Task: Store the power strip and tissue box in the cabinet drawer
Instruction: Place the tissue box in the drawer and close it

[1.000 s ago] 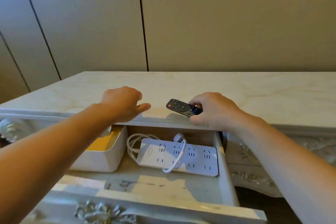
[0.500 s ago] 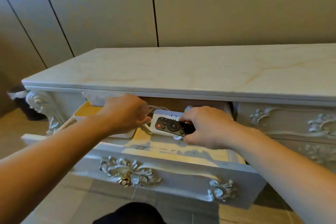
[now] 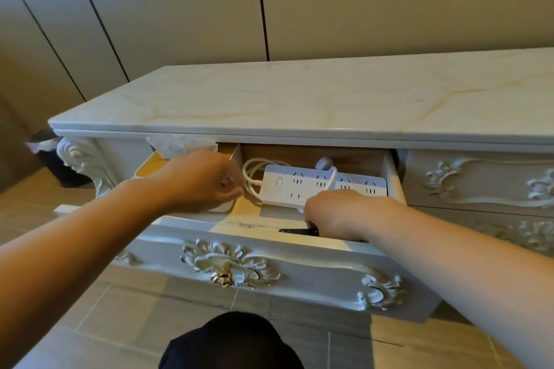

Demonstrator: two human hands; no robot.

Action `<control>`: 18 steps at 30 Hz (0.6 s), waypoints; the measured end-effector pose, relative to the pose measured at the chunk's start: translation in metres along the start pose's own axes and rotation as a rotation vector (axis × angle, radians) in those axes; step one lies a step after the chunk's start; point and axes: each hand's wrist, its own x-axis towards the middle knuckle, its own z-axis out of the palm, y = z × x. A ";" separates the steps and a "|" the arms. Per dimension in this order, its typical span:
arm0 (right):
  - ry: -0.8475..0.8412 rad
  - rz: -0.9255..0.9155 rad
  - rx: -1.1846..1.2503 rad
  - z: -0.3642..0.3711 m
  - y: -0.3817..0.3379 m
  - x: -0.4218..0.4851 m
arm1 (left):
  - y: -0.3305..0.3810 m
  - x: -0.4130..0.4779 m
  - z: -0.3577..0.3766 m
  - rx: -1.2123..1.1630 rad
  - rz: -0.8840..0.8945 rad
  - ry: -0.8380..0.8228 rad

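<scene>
Both task items are in the open drawer [image 3: 299,257] as I look down: the power strip [image 3: 302,186] lies flat at centre frame against the back, and the tissue box [image 3: 148,163] sits at its left, partly behind my left hand [image 3: 207,180]. That hand hovers with fingers loosely curled, holding nothing I can see. My right hand [image 3: 344,216], lower right of centre, is down inside the drawer front, fingers curled onto a flat black remote [image 3: 296,231], and it looks like a grip, though the fingertips are hidden. Now the risks. The tissue [image 3: 183,144] stands up right under the worktop [image 3: 299,99] edge, so sliding the drawer in could crumple or tear it. The cable [image 3: 250,171] loops just beside my left knuckles, and a careless pull-out could hook it and drag the strip. Either hand left inside could get pinched.
</scene>
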 end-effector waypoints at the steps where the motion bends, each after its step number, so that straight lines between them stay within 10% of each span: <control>1: -0.008 0.007 -0.017 0.002 -0.001 0.002 | -0.001 -0.001 0.000 0.003 0.000 -0.016; 18: -0.009 0.059 0.063 0.008 0.002 0.006 | -0.006 -0.009 -0.006 -0.010 0.032 -0.120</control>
